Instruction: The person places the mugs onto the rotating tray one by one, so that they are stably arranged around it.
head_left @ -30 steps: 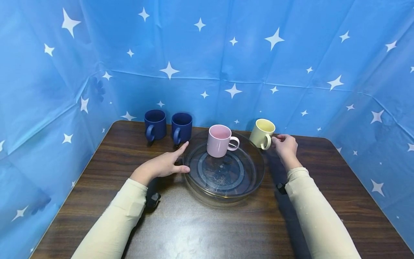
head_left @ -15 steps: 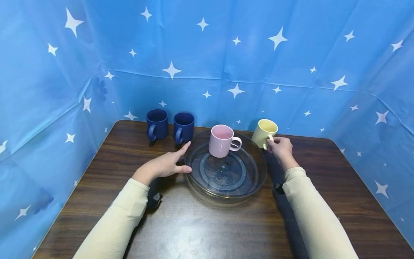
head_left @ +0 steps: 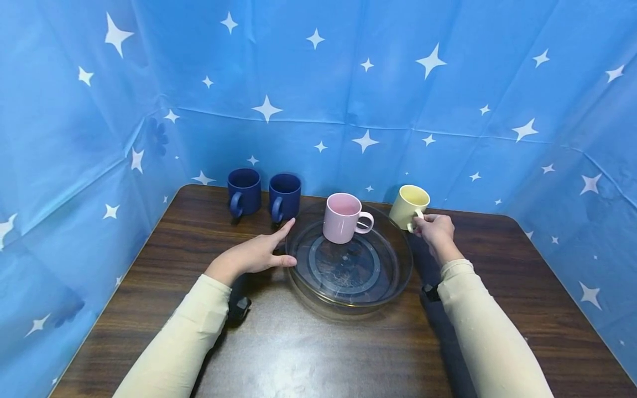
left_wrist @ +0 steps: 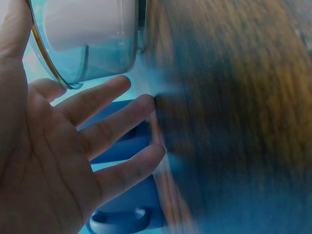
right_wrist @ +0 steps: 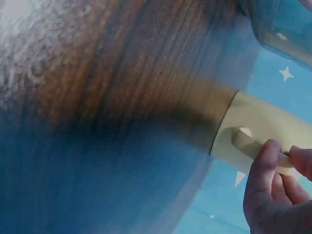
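The yellow mug (head_left: 404, 211) was at the far side of the table (head_left: 318, 354), to the right of the glass bowl (head_left: 345, 284). The right hand (head_left: 437, 233) pinched its handle (right_wrist: 245, 142) between thumb and finger. A pink mug (head_left: 340, 219) stood in the bowl's far part. The left hand (head_left: 252, 254), fingers spread wide, held nothing at the bowl's left rim. Far left stood a blue mug (head_left: 246, 190) and a second blue mug (head_left: 286, 192).
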`<control>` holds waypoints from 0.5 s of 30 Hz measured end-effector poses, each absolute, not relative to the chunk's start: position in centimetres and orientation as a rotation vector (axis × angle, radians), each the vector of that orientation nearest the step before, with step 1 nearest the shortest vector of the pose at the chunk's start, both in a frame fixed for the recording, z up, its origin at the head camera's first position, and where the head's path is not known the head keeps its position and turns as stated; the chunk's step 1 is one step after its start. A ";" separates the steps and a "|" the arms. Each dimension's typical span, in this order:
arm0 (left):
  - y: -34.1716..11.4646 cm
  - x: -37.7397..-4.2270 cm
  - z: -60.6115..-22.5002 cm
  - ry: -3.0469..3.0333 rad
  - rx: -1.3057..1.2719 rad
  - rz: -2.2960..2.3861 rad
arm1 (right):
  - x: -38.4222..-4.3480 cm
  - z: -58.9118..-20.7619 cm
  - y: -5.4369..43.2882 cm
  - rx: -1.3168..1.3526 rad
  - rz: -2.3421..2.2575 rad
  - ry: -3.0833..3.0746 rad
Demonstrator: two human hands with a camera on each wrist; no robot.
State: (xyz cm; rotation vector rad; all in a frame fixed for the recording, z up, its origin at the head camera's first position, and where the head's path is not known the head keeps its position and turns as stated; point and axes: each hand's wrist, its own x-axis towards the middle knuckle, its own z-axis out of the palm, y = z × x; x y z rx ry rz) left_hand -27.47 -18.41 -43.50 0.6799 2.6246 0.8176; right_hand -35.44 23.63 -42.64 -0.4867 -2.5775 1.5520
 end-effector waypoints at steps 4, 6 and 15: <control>-18.4 -27.3 -43.4 2.623 0.672 0.827 | -35.4 -42.5 23.7 -0.458 1.533 -2.588; -18.4 -27.3 -43.3 2.622 0.670 0.826 | -35.3 -42.5 23.8 -0.449 1.528 -2.592; -18.3 -27.2 -43.2 2.615 0.657 0.825 | -35.2 -42.9 24.0 -0.435 1.566 -2.565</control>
